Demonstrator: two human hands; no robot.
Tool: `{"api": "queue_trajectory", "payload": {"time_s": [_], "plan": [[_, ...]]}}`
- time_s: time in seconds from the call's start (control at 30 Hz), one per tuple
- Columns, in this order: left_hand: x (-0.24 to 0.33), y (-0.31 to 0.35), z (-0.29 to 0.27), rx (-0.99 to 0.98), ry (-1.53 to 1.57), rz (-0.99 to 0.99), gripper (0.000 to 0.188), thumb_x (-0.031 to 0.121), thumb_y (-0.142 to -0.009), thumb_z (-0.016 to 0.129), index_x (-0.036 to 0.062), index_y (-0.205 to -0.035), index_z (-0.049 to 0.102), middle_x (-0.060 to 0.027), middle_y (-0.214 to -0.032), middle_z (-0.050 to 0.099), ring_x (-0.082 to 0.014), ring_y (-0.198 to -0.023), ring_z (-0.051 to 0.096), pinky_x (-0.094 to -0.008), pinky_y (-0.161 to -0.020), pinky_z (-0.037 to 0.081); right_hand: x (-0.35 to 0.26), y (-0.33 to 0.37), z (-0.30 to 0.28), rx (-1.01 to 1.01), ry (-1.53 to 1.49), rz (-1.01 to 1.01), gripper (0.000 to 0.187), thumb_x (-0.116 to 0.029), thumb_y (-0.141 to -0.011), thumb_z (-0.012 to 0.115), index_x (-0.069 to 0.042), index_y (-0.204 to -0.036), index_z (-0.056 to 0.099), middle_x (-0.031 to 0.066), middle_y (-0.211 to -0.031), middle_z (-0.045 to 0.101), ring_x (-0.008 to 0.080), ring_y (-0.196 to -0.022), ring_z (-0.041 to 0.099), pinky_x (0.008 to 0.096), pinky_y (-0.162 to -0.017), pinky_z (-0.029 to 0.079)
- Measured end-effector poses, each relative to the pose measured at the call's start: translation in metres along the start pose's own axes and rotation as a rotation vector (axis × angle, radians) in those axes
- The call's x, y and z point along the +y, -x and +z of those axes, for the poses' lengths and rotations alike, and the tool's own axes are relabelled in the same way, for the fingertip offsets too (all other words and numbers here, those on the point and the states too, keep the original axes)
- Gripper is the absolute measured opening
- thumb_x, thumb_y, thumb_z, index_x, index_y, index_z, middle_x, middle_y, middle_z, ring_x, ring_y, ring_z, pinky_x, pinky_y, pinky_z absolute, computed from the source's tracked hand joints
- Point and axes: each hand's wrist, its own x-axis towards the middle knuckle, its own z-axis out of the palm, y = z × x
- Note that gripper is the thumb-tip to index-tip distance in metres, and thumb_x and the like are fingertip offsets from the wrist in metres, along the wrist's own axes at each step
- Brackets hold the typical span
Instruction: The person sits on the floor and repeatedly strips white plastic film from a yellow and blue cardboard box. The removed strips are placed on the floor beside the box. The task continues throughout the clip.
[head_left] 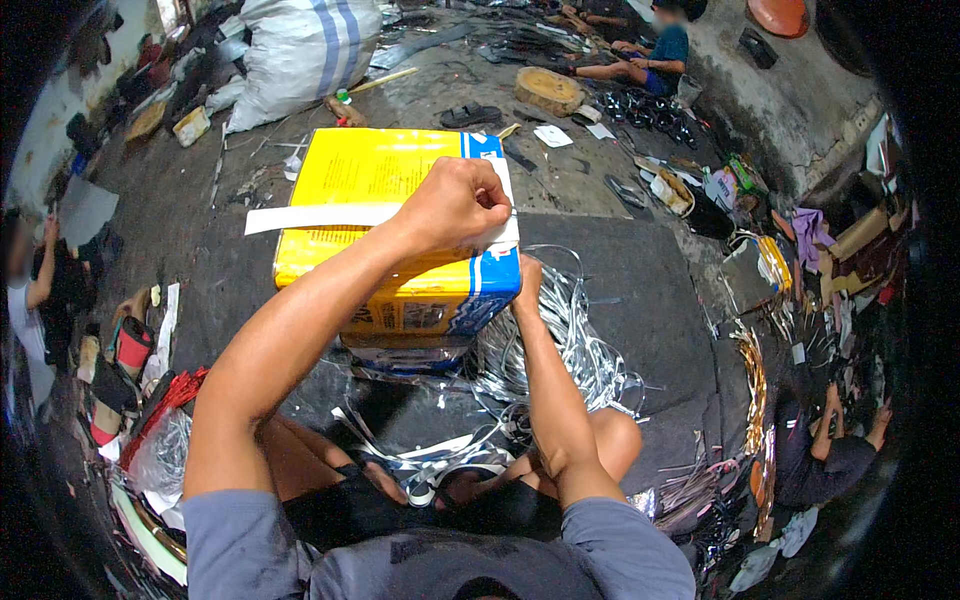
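Atop the yellow tin (370,190), left hand (455,205) grips white strip (320,216); right hand (527,277), seemingly open, touches its edge.

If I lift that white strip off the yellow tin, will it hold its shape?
Probably not: the white strip lies thin and flat, overhanging the yellow tin, so it likely droops. It looks light. The left hand pins one end; the free end may slide.

Dusty grey floor (640,290) carries a yellow and blue tin (400,240), a tangle of silver strips (560,350), a white striped sack (300,50) and a round wooden block (547,90).
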Motion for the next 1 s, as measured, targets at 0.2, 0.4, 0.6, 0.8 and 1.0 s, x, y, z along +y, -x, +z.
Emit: {"api": "queue_trajectory", "payload": {"time_s": [0.2,0.4,0.6,0.8,1.0], "plan": [[-0.006,-0.001,0.002,-0.009,0.042,0.034,0.011,0.010,-0.075,0.076,-0.0001,-0.080,0.075,-0.0145,-0.074,0.073,-0.0219,-0.067,0.071,-0.0332,-0.065,0.057,0.058,0.018,0.026,0.018,0.072,0.125,0.038,-0.024,-0.085,0.058,0.011,-0.079,0.069,0.0364,-0.085,0.066,0.0506,-0.087,0.067,0.0528,-0.083,0.051],[-0.003,-0.001,0.002,-0.025,0.034,0.023,0.008,0.009,-0.076,0.077,0.0011,-0.078,0.075,-0.0093,-0.075,0.072,-0.0176,-0.067,0.067,-0.0323,-0.064,0.054,0.111,0.043,0.031,-0.058,0.356,0.470,0.037,-0.022,-0.083,0.059,0.012,-0.094,0.069,0.0372,-0.102,0.067,0.0509,-0.097,0.067,0.0522,-0.090,0.053],[-0.001,-0.001,0.000,-0.054,0.075,0.033,0.011,0.010,-0.076,0.074,-0.0006,-0.079,0.075,-0.0132,-0.073,0.072,-0.0210,-0.065,0.070,-0.0312,-0.063,0.055,0.144,0.090,0.023,-0.067,0.404,0.675,0.039,-0.020,-0.078,0.064,0.012,-0.101,0.068,0.0369,-0.107,0.067,0.0482,-0.106,0.066,0.0501,-0.094,0.053],[0.007,0.000,-0.003,-0.121,0.035,0.087,0.007,0.007,-0.079,0.074,-0.0002,-0.080,0.074,-0.0103,-0.077,0.069,-0.0203,-0.069,0.067,-0.0331,-0.064,0.053,0.163,0.105,0.013,-0.119,0.530,0.618,0.039,-0.028,-0.081,0.072,0.007,-0.097,0.069,0.0318,-0.102,0.070,0.0470,-0.101,0.068,0.0525,-0.088,0.054],[0.003,0.003,-0.009,-0.175,-0.023,0.306,0.007,0.006,-0.084,0.072,0.0006,-0.088,0.072,-0.0122,-0.083,0.067,-0.0248,-0.070,0.066,-0.0348,-0.064,0.051,0.198,0.106,0.016,-0.198,0.558,0.578,0.033,-0.016,-0.078,0.062,0.006,-0.100,0.071,0.0312,-0.105,0.070,0.0466,-0.102,0.068,0.0503,-0.090,0.054]]}}
